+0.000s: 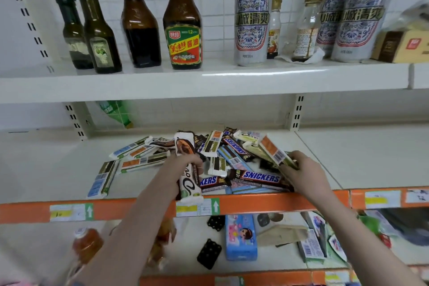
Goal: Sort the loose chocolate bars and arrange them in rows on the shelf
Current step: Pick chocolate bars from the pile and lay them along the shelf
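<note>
Left grip (185,165) clutches white glossy Dove bars (186,169); right grip (299,169) pinches flat barcode-side bar (275,152). Between them, brown Snickers bar (260,179) atop loose pile (222,153) on shelf (58,169).

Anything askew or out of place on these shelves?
Yes. The chocolate bars lie in a jumbled heap on the middle shelf, and behind them a green bottle lies tipped over.

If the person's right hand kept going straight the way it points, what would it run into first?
Probably the heap of loose chocolate bars: the right hand, holding a bar with an orange label, points up-left into it. Depth is hard to judge.
</note>
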`<state>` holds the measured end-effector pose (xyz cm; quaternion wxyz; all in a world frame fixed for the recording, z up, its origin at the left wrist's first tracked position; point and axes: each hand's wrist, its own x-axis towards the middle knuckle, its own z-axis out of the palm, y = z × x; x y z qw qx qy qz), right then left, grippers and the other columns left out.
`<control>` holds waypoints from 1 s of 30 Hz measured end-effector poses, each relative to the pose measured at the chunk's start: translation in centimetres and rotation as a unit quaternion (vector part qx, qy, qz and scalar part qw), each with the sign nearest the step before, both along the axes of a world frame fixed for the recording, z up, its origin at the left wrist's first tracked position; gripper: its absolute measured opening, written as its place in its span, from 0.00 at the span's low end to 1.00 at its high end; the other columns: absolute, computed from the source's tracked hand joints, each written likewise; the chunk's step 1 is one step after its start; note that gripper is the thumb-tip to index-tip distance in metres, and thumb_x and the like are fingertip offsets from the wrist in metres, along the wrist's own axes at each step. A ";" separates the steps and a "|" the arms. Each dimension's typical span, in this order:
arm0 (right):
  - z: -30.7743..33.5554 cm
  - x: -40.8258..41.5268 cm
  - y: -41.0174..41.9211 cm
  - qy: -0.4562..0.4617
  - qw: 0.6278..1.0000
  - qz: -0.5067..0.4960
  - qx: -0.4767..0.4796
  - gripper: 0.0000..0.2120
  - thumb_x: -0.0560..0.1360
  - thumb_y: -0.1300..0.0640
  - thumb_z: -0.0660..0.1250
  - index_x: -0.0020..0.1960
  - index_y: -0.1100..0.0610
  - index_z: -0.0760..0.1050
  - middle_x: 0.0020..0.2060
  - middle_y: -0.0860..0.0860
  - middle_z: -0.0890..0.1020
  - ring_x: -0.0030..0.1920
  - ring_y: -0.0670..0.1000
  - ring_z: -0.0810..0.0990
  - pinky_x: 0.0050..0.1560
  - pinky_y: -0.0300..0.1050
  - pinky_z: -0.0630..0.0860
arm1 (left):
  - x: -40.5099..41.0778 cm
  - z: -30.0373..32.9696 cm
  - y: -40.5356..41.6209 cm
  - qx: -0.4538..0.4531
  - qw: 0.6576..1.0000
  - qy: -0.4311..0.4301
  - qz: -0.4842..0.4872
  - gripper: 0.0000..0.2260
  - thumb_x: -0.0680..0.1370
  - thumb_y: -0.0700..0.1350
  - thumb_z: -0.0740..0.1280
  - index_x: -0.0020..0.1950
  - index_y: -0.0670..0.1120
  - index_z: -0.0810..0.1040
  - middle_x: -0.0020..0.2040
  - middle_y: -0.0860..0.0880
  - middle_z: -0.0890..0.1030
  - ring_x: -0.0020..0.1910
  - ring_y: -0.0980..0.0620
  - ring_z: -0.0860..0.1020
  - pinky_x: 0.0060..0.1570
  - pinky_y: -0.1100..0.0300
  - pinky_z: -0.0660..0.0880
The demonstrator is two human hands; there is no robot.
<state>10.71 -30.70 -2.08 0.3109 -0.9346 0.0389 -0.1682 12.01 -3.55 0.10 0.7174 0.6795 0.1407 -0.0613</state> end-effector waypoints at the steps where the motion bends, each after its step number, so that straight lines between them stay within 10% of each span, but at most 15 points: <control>1: 0.0 -0.6 -0.5 -0.002 1.000 -0.003 -0.001 0.12 0.73 0.55 0.66 0.56 0.56 0.74 0.40 0.56 0.81 0.39 0.58 0.77 0.32 0.43 0.65 | -0.1 -0.2 -0.7 0.007 1.000 0.013 -0.006 0.08 0.64 0.35 0.71 0.41 0.38 0.77 0.40 0.40 0.80 0.42 0.44 0.80 0.46 0.51 0.79; 12: -0.3 -2.9 -13.3 -0.021 1.000 -0.013 -0.018 0.07 0.74 0.55 0.65 0.51 0.53 0.72 0.39 0.55 0.82 0.41 0.57 0.81 0.42 0.51 0.76 | 1.0 -0.4 -14.3 -0.059 0.990 0.049 -0.120 0.12 0.75 0.40 0.66 0.33 0.38 0.76 0.25 0.44 0.78 0.21 0.50 0.77 0.22 0.64 0.75; 30: 0.0 7.2 -41.9 -0.054 0.982 0.160 -0.089 0.05 0.74 0.53 0.66 0.49 0.49 0.74 0.38 0.44 0.78 0.40 0.50 0.77 0.38 0.44 0.69 | 8.1 -0.5 -44.3 -0.173 0.976 0.114 -0.072 0.06 0.73 0.43 0.70 0.41 0.41 0.76 0.30 0.46 0.82 0.24 0.52 0.78 0.27 0.63 0.75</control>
